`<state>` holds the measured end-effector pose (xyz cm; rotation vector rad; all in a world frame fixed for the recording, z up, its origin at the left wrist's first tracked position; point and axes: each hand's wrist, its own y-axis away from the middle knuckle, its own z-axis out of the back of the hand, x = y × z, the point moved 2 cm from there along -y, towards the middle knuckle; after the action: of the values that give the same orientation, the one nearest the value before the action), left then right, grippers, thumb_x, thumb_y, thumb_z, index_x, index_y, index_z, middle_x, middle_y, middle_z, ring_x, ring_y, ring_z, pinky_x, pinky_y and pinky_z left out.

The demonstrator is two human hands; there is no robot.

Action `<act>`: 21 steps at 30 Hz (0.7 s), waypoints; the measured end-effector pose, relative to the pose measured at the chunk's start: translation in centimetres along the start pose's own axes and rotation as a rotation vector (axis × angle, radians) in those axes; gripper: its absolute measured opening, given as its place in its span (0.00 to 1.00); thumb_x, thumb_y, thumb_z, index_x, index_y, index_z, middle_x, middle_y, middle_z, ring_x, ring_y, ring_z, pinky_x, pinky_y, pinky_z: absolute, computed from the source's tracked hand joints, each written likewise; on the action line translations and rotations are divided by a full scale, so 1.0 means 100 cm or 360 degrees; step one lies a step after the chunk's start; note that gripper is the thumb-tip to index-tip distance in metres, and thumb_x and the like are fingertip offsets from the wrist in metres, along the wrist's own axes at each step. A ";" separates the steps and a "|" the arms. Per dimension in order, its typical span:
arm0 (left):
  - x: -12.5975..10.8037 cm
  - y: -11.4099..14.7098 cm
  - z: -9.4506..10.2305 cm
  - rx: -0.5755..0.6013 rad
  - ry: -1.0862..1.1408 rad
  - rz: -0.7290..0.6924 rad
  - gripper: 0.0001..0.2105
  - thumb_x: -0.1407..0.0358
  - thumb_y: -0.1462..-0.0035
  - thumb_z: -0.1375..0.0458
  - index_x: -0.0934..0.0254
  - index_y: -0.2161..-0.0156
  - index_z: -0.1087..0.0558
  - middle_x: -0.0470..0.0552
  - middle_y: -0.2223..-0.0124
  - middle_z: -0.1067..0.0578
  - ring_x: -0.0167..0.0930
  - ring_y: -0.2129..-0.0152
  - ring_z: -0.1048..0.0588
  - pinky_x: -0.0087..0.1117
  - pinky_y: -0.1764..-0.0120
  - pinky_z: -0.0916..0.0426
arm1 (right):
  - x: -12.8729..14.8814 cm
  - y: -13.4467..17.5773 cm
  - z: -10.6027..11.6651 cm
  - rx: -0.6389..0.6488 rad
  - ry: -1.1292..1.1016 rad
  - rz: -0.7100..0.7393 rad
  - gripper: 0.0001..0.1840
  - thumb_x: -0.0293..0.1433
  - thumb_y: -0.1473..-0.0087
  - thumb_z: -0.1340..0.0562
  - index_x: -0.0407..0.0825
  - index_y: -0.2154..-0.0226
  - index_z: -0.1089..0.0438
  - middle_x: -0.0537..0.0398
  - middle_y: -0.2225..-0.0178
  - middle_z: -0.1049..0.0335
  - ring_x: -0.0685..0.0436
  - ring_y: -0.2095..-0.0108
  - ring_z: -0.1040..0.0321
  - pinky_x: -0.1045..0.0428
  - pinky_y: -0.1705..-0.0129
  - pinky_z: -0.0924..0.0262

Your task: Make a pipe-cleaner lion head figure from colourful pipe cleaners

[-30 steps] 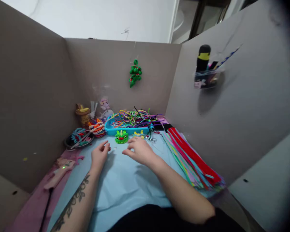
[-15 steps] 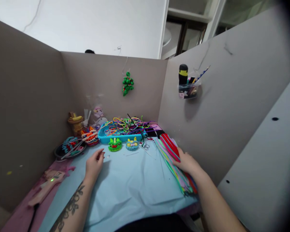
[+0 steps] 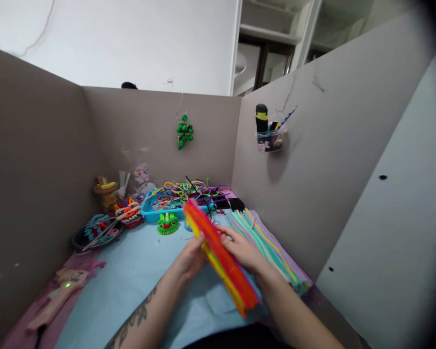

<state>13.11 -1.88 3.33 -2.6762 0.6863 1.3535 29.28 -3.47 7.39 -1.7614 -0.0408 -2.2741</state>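
A bundle of red, orange and yellow pipe cleaners (image 3: 223, 257) is held up between both hands over the light blue table cover (image 3: 131, 276). My left hand (image 3: 192, 255) grips its left side, thumb against the yellow strands. From the right, my right hand (image 3: 240, 247) closes round the same bundle; some fingers are hidden behind it. Pastel pipe cleaners (image 3: 265, 242) lie on the table beyond my right wrist. A green pipe-cleaner dragon head (image 3: 167, 224) stands on the cover. Close by, a light blue figure (image 3: 188, 226) is mostly hidden by the bundle.
A blue tray (image 3: 150, 215) full of tangled pipe cleaners stands at the back. On the left are a dark bowl (image 3: 80, 240), an orange-and-white piece (image 3: 129, 213) and a pink glue gun (image 3: 60, 300). Grey partitions (image 3: 160, 106) enclose the table; a cup of tools (image 3: 271, 140) hangs right.
My right hand has lifted the red bundle off the pastel strands and brought it to the middle. My left hand has moved right and taken hold of it. The view has shifted slightly.
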 end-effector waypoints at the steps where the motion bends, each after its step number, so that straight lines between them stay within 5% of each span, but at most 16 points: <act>1: 0.006 -0.003 -0.001 -0.0056 0.0134 0.0007 0.15 0.58 0.47 0.42 0.67 0.58 0.27 0.58 0.61 0.21 0.37 0.64 0.23 0.38 0.57 0.31 | 0.000 -0.004 -0.006 -0.0045 0.0159 0.0084 0.26 0.45 0.44 0.48 0.47 0.49 0.35 0.47 0.50 0.32 0.41 0.53 0.33 0.46 0.52 0.38; 4: 0.008 -0.008 0.011 -0.0314 0.0359 -0.0022 0.09 0.65 0.45 0.45 0.70 0.64 0.27 0.55 0.70 0.21 0.33 0.74 0.22 0.33 0.65 0.28 | -0.009 -0.007 0.009 -0.0293 0.0894 0.0139 0.21 0.39 0.43 0.50 0.45 0.53 0.31 0.42 0.52 0.32 0.39 0.49 0.37 0.45 0.46 0.46; 6: 0.003 -0.009 0.025 -0.0475 0.0433 -0.0047 0.08 0.66 0.44 0.46 0.70 0.67 0.27 0.52 0.76 0.22 0.31 0.81 0.24 0.32 0.70 0.27 | -0.029 0.000 0.033 -0.0435 0.1425 -0.0149 0.28 0.39 0.50 0.40 0.44 0.48 0.36 0.36 0.48 0.36 0.32 0.46 0.42 0.41 0.45 0.49; 10: -0.004 -0.008 0.039 -0.0627 0.0561 -0.0142 0.08 0.67 0.45 0.46 0.69 0.70 0.29 0.51 0.78 0.23 0.31 0.83 0.25 0.33 0.72 0.26 | -0.078 0.021 0.063 -0.0259 0.1756 -0.0600 0.47 0.35 0.63 0.32 0.43 0.41 0.46 0.31 0.48 0.38 0.26 0.46 0.43 0.38 0.48 0.47; 14: 0.000 -0.008 0.039 -0.0631 0.0563 -0.0128 0.06 0.67 0.46 0.45 0.69 0.70 0.28 0.51 0.78 0.23 0.32 0.83 0.25 0.34 0.73 0.26 | -0.095 0.024 0.086 -0.0373 0.1244 -0.0555 0.40 0.27 0.59 0.40 0.40 0.41 0.47 0.35 0.51 0.34 0.36 0.51 0.34 0.46 0.50 0.43; 17: 0.002 -0.007 0.039 -0.0609 0.0573 -0.0145 0.06 0.67 0.47 0.45 0.69 0.69 0.28 0.52 0.77 0.23 0.33 0.82 0.24 0.35 0.73 0.26 | -0.091 0.023 0.112 -0.0461 0.0330 -0.0575 0.30 0.33 0.58 0.42 0.46 0.49 0.39 0.48 0.60 0.26 0.40 0.62 0.28 0.48 0.59 0.36; 21: 0.000 -0.007 0.039 -0.0599 0.0609 -0.0150 0.07 0.67 0.45 0.46 0.69 0.69 0.27 0.53 0.77 0.23 0.32 0.82 0.24 0.35 0.74 0.26 | -0.089 0.030 0.131 -0.0316 -0.0614 -0.0557 0.17 0.33 0.59 0.41 0.47 0.63 0.30 0.51 0.70 0.24 0.41 0.68 0.27 0.48 0.65 0.33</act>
<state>10.43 -0.27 0.83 -3.2673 0.3446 1.0429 44.40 -2.24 1.92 -2.4463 -0.2195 -2.1784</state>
